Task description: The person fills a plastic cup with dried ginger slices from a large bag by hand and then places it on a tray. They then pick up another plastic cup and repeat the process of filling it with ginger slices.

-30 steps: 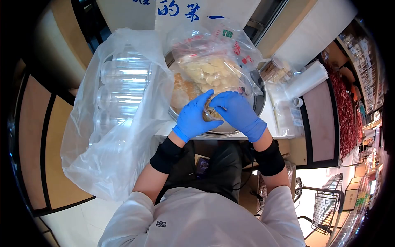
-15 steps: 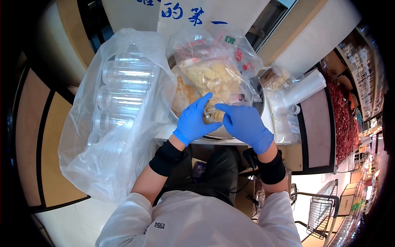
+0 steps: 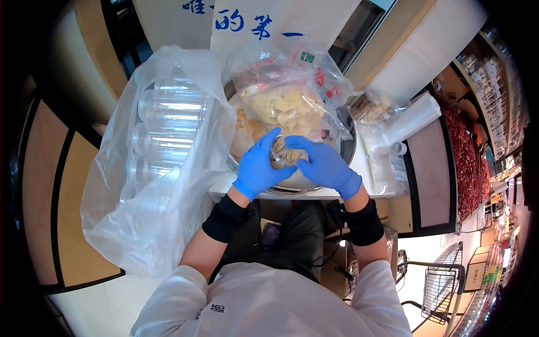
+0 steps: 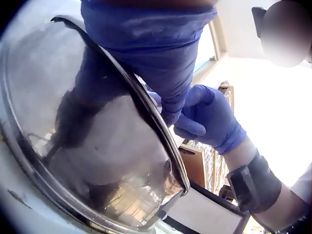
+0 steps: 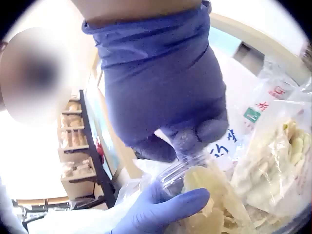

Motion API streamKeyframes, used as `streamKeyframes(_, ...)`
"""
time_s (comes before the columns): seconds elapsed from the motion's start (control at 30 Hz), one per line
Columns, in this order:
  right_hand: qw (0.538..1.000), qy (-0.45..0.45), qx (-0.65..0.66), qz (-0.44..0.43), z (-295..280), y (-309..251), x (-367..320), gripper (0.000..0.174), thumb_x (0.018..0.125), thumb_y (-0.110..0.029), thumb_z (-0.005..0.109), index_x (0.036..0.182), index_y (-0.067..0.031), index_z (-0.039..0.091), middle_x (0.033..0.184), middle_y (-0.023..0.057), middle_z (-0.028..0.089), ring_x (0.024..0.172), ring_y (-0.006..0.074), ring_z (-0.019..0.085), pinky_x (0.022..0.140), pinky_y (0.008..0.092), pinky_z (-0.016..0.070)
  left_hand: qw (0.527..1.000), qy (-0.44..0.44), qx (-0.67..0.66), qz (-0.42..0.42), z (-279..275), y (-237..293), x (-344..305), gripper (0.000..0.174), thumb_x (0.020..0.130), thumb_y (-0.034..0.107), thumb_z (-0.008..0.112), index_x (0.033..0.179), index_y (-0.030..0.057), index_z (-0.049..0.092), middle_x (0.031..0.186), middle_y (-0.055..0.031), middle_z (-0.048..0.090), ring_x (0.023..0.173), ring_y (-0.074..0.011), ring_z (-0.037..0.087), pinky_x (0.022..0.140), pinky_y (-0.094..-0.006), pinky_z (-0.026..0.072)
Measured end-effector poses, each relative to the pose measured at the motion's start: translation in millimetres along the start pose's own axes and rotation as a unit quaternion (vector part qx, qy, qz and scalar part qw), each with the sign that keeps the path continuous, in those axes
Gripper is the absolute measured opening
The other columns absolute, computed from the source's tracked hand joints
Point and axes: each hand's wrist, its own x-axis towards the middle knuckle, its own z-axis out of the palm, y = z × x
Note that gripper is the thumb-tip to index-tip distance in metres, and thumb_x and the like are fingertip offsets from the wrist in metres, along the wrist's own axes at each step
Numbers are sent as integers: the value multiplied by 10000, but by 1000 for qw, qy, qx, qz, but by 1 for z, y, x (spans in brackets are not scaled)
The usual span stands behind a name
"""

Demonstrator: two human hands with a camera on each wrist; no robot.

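My blue-gloved left hand grips a small clear plastic jar from its left side, low over the front of a shiny metal basin. Pale dried slices fill the jar up to its mouth. Across from it, my blue-gloved right hand curls its fingers and thumb about the jar's right side and rim. The right wrist view has these fingers right at the ridged jar neck, where the left thumb also lies. Just behind is a large clear bag of pale yellow slices, resting in the basin.
A big translucent bag of clear empty jars stands to the left. Orange-brown dried food lies at the basin's left. On the right are a plastic bag roll, a small white lid and a filled jar.
My right hand drew back from the jar's mouth, then came in again around its right side and rim. My left hand has kept hold of the jar, shifting slightly left.
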Motion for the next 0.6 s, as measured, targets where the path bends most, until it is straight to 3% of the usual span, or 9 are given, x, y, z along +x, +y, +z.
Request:
streamKeyframes(0.07, 992, 18, 116, 41, -11, 8, -1, 329, 852, -175, 583, 1162, -65, 576, 990, 188, 665, 801, 276, 673, 736, 343, 517, 1000, 1, 9, -29, -1, 4, -1, 910, 646, 348, 849, 1374, 16, 415, 1179, -190, 619, 1076, -313, 627, 919, -374, 499)
streamKeyframes(0.13, 949, 199, 219, 106, -11, 40, -2, 234, 858, -163, 594, 1052, -39, 639, 932, 164, 676, 762, 229, 663, 716, 313, 505, 999, 3, 8, -41, -3, 8, -1, 908, 650, 353, 845, 1373, 11, 415, 1173, -192, 621, 1073, -314, 629, 915, -375, 501)
streamKeyframes(0.17, 949, 203, 218, 106, -11, 57, -2, 234, 858, -163, 594, 1052, -39, 639, 932, 164, 676, 762, 229, 663, 716, 313, 505, 999, 5, 8, -53, -2, 10, 0, 906, 654, 359, 842, 1372, 7, 415, 1168, -193, 623, 1070, -315, 630, 910, -377, 503)
streamKeyframes(0.23, 967, 172, 5, 190, -4, 98, 1, 208, 871, -183, 586, 968, -18, 668, 876, 192, 669, 778, 271, 663, 714, 338, 508, 999, 5, 13, -46, 0, 9, 0, 920, 654, 360, 842, 1379, 1, 403, 1166, -192, 624, 1067, -314, 632, 907, -377, 504)
streamKeyframes(0.3, 967, 211, -2, 145, 21, 135, 5, 192, 858, -163, 570, 910, -13, 677, 844, 222, 656, 806, 336, 652, 727, 392, 515, 999, 3, 22, -39, 2, 8, -1, 934, 653, 361, 842, 1386, -5, 392, 1164, -191, 625, 1063, -313, 633, 904, -377, 505)
streamKeyframes(0.37, 971, 150, -157, 103, 29, 147, 19, 209, 841, -140, 545, 951, -16, 673, 856, 236, 646, 833, 393, 636, 754, 446, 511, 999, 38, 9, -32, 3, 9, 0, 983, 648, 355, 844, 1412, -17, 348, 1165, -190, 622, 1057, -309, 636, 898, -379, 506)
streamKeyframes(0.43, 971, 135, -141, 142, 34, 157, 34, 230, 824, -122, 533, 974, -17, 671, 924, 239, 644, 897, 387, 627, 807, 453, 499, 999, 41, 12, -30, 4, 8, 1, 1002, 647, 352, 845, 1421, -20, 329, 1166, -189, 621, 1055, -307, 636, 895, -380, 506)
streamKeyframes(0.5, 962, 184, -199, 18, 42, 177, 47, 286, 821, -124, 549, 1081, -38, 631, 1118, 173, 634, 938, 349, 614, 801, 424, 499, 999, 44, 14, -28, 5, 7, 2, 1021, 645, 349, 846, 1430, -24, 310, 1167, -188, 620, 1054, -306, 636, 892, -381, 507)
streamKeyframes(0.6, 953, 235, -175, 72, 47, 189, 66, 325, 808, -158, 618, 1112, -42, 615, 1163, 178, 603, 997, 344, 598, 876, 402, 482, 998, 54, 14, -21, 6, 7, 1, 1027, 646, 343, 845, 1436, -24, 301, 1166, -188, 618, 1052, -306, 635, 887, -382, 507)
